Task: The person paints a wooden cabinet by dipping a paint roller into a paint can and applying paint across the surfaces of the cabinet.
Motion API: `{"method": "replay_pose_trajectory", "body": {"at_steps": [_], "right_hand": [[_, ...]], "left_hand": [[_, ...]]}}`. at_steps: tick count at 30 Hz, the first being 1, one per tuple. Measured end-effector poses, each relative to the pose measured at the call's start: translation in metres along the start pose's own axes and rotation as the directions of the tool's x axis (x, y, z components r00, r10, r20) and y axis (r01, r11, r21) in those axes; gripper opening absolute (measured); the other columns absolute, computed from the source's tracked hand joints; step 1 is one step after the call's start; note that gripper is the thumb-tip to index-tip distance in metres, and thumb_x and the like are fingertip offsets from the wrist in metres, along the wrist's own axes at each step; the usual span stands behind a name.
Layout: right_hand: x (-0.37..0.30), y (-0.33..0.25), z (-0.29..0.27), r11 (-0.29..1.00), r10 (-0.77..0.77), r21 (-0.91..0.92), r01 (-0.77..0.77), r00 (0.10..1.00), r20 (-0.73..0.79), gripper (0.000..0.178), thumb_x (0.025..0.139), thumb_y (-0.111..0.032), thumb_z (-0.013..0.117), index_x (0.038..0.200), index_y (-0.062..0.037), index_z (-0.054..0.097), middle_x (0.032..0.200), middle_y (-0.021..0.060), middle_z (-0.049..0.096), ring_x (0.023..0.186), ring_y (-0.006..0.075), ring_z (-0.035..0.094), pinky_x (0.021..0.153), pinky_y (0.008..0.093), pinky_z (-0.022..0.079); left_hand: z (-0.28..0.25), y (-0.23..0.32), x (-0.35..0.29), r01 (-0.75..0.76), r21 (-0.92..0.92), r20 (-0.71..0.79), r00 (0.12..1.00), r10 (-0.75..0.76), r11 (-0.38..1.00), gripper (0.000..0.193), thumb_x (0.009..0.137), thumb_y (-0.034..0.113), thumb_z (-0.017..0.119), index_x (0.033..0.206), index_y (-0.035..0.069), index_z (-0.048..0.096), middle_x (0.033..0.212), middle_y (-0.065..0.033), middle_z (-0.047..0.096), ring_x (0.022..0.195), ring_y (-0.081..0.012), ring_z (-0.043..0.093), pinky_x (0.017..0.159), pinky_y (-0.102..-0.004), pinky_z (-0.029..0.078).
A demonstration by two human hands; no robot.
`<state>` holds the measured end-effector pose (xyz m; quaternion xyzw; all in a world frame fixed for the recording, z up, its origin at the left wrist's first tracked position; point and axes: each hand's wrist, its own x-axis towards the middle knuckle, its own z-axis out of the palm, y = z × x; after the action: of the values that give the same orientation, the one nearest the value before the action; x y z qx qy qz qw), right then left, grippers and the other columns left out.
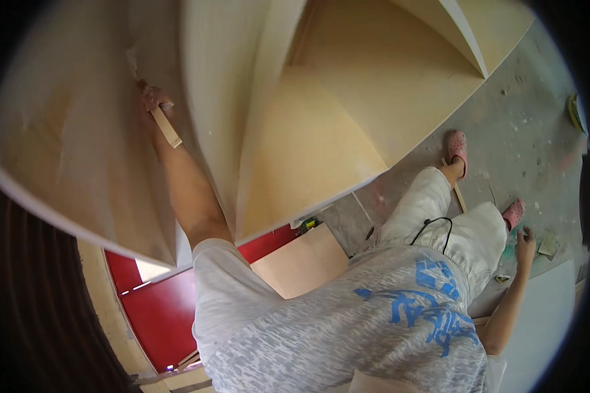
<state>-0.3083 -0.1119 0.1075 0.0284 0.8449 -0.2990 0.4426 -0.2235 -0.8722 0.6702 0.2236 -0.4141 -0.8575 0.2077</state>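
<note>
My left arm reaches up into a deep recess between pale wooden panels [78,144]. There my left hand [156,98] is closed round a tool with a flat, light wooden handle [166,128]. The handle's square end sticks out toward my forearm. Beyond my fingers the tool's far end is thin and whitish, too blurred to tell its kind; it is close to the panel surface. White smears show on my fingers. At the right, my right hand [526,245] hangs low beside my leg, fingers loosely bent and apart, with nothing visible in it.
A large angled wooden unit with open compartments [321,124] fills the upper middle. Below lie a red surface [157,314] and a tan board [301,262]. The grey floor [505,144] is spotted. A pale sheet [537,321] is at right, a dark ribbed surface [33,288] at left.
</note>
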Motion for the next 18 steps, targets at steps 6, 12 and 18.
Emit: {"method": "replay_pose_trajectory", "body": {"at_steps": [6,12,18], "right_hand": [[-0.019,-0.045,0.035,0.999,0.008,0.049,-0.007,1.000,-0.024,0.034,0.076,-0.022,0.055,0.099,0.0032,0.052,0.068,0.0127,0.055,0.059,0.0171,0.051,0.055,0.0279,0.040],[-0.029,-0.052,0.046,0.971,-0.165,0.175,0.161,0.986,0.006,0.030,0.076,-0.021,0.054,0.092,0.0038,0.053,0.073,0.0159,0.057,0.066,0.0211,0.053,0.062,0.0283,0.041],[-0.023,-0.016,0.036,0.947,-0.309,0.076,0.311,0.950,-0.041,0.026,0.078,-0.017,0.052,0.094,0.0029,0.051,0.102,0.0175,0.052,0.083,0.0236,0.053,0.069,0.0287,0.041]], "left_hand": [[-0.012,0.026,0.038,-0.146,0.018,-0.235,0.961,0.146,0.989,0.014,0.078,-0.004,0.040,0.086,0.004,0.049,0.053,0.0009,0.037,0.042,-0.0060,0.036,0.037,-0.0175,0.031],[0.034,0.006,0.017,-0.103,0.245,-0.268,0.948,0.169,0.964,0.021,0.082,0.006,0.039,0.062,0.007,0.040,0.046,0.0004,0.035,0.037,-0.0079,0.033,0.038,-0.0185,0.032],[0.137,-0.096,-0.080,0.057,-0.121,-0.184,0.980,-0.079,0.991,0.024,0.084,0.008,0.036,0.060,0.008,0.036,0.046,0.0004,0.034,0.036,-0.0084,0.031,0.037,-0.0213,0.032]]}}
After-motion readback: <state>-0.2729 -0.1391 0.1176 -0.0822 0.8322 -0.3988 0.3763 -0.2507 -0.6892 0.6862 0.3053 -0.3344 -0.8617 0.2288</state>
